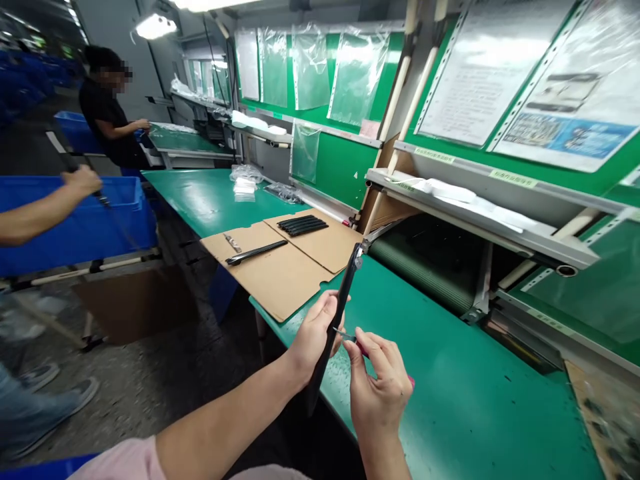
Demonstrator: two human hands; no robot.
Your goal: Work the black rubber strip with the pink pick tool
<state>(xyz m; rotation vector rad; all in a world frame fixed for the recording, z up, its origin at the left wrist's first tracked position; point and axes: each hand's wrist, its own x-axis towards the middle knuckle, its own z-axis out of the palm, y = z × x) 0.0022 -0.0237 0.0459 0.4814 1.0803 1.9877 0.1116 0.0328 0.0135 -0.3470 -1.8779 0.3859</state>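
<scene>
Most of pink-handled tool inside right hand

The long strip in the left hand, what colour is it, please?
The strip is black; head view.

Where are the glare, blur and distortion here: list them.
Head view: ceiling lamp blown out; glare whitens the plastic sleeves; lower right board blurred; frame edges stretched, wide-angle distortion; left hand, black strip, right hand, small tool sharp.

left hand gripping, right hand pinching
</scene>
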